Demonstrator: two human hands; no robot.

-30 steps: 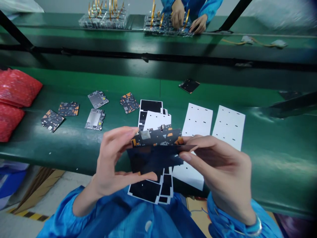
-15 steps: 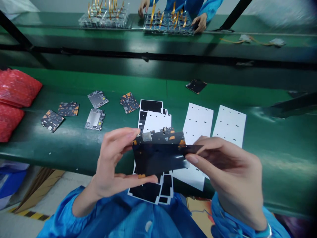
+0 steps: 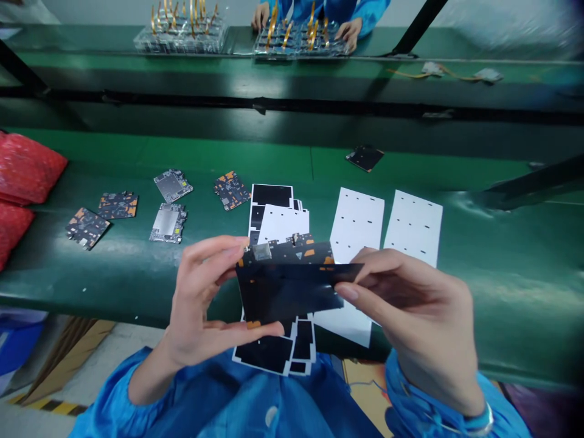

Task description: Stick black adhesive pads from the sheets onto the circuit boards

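Spanning the view under and beyond the grip: one green bench (image 3: 502,286).
Two red bags (image 3: 27,167), one above the other, well left of the grip at the bench's end.
Two clear trays (image 3: 180,30) with orange strips standing in them, far beyond the grip on one rear bench (image 3: 114,64). Another person's hands (image 3: 347,30), two, are at the right-hand tray.
Two white sheets (image 3: 413,225), side by side just beyond the right hand (image 3: 410,310), the nearer one partly hidden by it.
One pile of backing sheets (image 3: 274,210), white with black patches, directly under the grip and overhanging the bench's near edge.
One left hand (image 3: 205,304), fingertips on the top edge and thumb along the bottom, closed on the left end of the circuit board (image 3: 292,250).
One right hand, thumb and forefinger pinched on the right edge of the black film (image 3: 292,289).
One black film, glossy, between both hands, lying over the board's face below its top strip.
One circuit board, raised above the bench.
Five loose boards (image 3: 168,222), flat, left of the grip.
One dark board (image 3: 365,157), alone, beyond the right hand.
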